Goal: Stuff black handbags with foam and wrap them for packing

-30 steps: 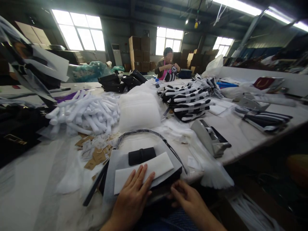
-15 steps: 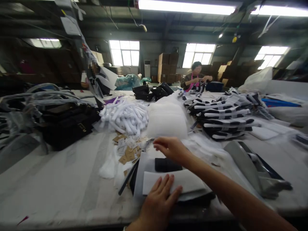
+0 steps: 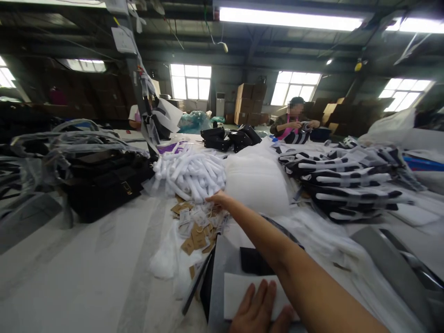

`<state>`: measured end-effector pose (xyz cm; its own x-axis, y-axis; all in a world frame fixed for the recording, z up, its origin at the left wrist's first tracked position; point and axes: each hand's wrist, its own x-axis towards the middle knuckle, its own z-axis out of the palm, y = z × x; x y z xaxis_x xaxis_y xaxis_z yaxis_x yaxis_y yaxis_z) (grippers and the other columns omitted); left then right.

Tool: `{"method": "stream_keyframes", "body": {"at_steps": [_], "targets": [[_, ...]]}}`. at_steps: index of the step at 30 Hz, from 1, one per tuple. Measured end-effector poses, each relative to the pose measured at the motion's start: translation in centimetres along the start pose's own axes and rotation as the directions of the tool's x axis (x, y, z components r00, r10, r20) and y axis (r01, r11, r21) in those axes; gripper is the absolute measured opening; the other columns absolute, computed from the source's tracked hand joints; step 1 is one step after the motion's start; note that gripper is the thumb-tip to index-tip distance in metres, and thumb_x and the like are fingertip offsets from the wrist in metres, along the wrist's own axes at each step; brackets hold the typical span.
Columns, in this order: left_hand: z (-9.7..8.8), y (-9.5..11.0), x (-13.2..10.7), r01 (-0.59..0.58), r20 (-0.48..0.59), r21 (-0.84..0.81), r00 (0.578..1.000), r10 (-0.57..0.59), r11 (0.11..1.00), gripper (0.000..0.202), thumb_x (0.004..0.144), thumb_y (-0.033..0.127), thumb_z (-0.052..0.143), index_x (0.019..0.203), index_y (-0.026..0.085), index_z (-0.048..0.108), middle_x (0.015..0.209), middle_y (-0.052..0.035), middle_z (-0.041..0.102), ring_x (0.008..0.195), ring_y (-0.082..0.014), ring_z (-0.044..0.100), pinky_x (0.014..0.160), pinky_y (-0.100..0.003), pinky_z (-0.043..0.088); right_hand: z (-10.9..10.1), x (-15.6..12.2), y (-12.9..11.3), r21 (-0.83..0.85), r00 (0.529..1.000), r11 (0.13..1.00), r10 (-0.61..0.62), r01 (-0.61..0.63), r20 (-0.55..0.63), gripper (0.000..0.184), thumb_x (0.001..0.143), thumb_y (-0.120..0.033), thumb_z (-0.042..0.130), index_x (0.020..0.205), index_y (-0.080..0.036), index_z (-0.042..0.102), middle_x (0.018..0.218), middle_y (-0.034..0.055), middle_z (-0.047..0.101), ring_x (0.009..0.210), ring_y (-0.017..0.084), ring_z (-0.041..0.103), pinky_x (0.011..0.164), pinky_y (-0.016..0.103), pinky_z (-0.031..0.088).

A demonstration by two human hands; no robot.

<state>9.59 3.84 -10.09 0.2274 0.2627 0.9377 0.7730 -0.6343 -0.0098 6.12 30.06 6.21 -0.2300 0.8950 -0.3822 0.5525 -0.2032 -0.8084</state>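
My left hand lies with spread fingers on a folded white sheet near the table's front edge. Under the sheet is a grey flat piece, and a black piece shows just beyond it, partly covered by my right forearm. My right hand is stretched forward, fingers pointing left, at the front edge of a heap of white rolls. Brown and white paper tags with strings lie just below that hand. Its fingers look extended; whether they touch a roll or a tag is unclear.
A white foam stack stands behind my right forearm. Black bags with wrapped handles sit at left, padded black-and-white straps at right. A grey moulded object lies front right. Across the table a person handles something.
My right hand has moved forward and left, from above the black piece to the white rolls and tags. My left hand stays on the white sheet. The view has shifted.
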Motion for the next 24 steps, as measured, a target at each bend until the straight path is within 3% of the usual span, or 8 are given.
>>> {"method": "stream_keyframes", "body": {"at_steps": [2, 7, 9, 12, 14, 16, 20, 24], "targets": [[-1.0, -0.6, 1.0, -0.03, 0.02, -0.013, 0.999, 0.03, 0.999, 0.031, 0.095, 0.031, 0.058, 0.124, 0.032, 0.066, 0.121, -0.0071, 0.072, 0.12, -0.0232, 0.064, 0.101, -0.038, 0.055, -1.2, -0.2, 0.1, 0.097, 0.996, 0.993, 0.066, -0.072, 0.067, 0.034, 0.096, -0.036, 0.062, 0.124, -0.017, 0.059, 0.122, 0.0089, 0.062, 0.101, 0.021, 0.065, 0.084, 0.041, 0.057], [-4.5, -2.4, 3.9, -0.212, 0.3, -0.036, 0.93, 0.213, 0.977, 0.041, 0.1, 0.023, 0.047, 0.139, 0.027, 0.057, 0.13, -0.0109, 0.067, 0.122, -0.025, 0.063, 0.093, -0.036, 0.059, -5.8, -3.3, 1.5, 0.32, 0.96, 0.921, 0.147, -0.22, 0.238, 0.018, 0.1, -0.026, 0.055, 0.106, -0.01, 0.061, 0.094, 0.005, 0.066, 0.07, 0.01, 0.062, 0.062, 0.022, 0.056], [-5.0, -2.6, 4.2, -0.218, 0.333, -0.046, 0.917, 0.221, 0.975, 0.043, 0.101, 0.022, 0.043, 0.143, 0.026, 0.053, 0.131, -0.0121, 0.066, 0.123, -0.0253, 0.062, 0.094, -0.036, 0.058, -8.1, -6.3, 2.7, 0.409, 0.947, 0.878, 0.134, -0.25, 0.291, 0.018, 0.102, -0.021, 0.048, 0.1, -0.008, 0.06, 0.088, 0.0053, 0.067, 0.065, 0.007, 0.061, 0.064, 0.02, 0.056], [-4.8, -2.7, 3.9, -0.235, 0.349, -0.046, 0.907, 0.236, 0.971, 0.046, 0.102, 0.023, 0.04, 0.147, 0.024, 0.047, 0.132, -0.0136, 0.065, 0.124, -0.0257, 0.061, 0.095, -0.036, 0.058, -11.0, -12.9, 5.2, 0.525, 0.945, 0.814, 0.086, -0.249, 0.315, 0.019, 0.1, -0.016, 0.044, 0.101, -0.007, 0.061, 0.09, 0.0063, 0.067, 0.073, 0.009, 0.064, 0.083, 0.029, 0.058], [-4.5, -2.8, 3.6, -0.253, 0.356, -0.045, 0.9, 0.252, 0.967, 0.047, 0.103, 0.025, 0.039, 0.149, 0.024, 0.044, 0.134, -0.0143, 0.064, 0.126, -0.0257, 0.06, 0.096, -0.035, 0.057, -12.0, -17.7, 7.2, 0.601, 0.954, 0.772, 0.024, -0.208, 0.299, 0.016, 0.095, -0.015, 0.05, 0.105, -0.01, 0.061, 0.095, 0.0055, 0.067, 0.082, 0.011, 0.067, 0.093, 0.036, 0.056], [-4.4, -3.0, 3.3, -0.279, 0.377, -0.043, 0.885, 0.274, 0.959, 0.048, 0.103, 0.024, 0.038, 0.151, 0.024, 0.042, 0.136, -0.0141, 0.063, 0.127, -0.0252, 0.059, 0.097, -0.035, 0.056, -12.2, -21.8, 9.2, 0.687, 0.956, 0.713, -0.088, -0.136, 0.281, 0.027, 0.086, -0.015, 0.063, 0.113, -0.015, 0.059, 0.099, 0.0032, 0.067, 0.087, 0.013, 0.067, 0.096, 0.038, 0.053], [-4.6, -3.3, 3.4, -0.311, 0.426, -0.014, 0.858, 0.287, 0.95, 0.051, 0.102, 0.02, 0.038, 0.152, 0.026, 0.038, 0.141, -0.0118, 0.059, 0.131, -0.0237, 0.056, 0.1, -0.034, 0.054, -11.4, -26.2, 12.0, 0.748, 0.973, 0.664, -0.18, 0.015, 0.141, 0.059, 0.079, -0.041, 0.079, 0.128, -0.022, 0.055, 0.084, -0.0012, 0.062, 0.062, 0.008, 0.055, 0.06, 0.021, 0.047], [-4.8, -3.5, 3.6, -0.376, 0.443, 0.014, 0.833, 0.331, 0.927, 0.052, 0.101, 0.018, 0.037, 0.153, 0.025, 0.037, 0.141, -0.0118, 0.059, 0.131, -0.0227, 0.056, 0.1, -0.033, 0.053, -11.1, -28.4, 13.7, 0.699, 0.984, 0.694, -0.144, 0.175, -0.103, 0.067, 0.085, -0.072, 0.057, 0.13, -0.022, 0.057, 0.068, -0.0028, 0.055, 0.046, 0.006, 0.034, 0.042, 0.019, 0.027]]}}
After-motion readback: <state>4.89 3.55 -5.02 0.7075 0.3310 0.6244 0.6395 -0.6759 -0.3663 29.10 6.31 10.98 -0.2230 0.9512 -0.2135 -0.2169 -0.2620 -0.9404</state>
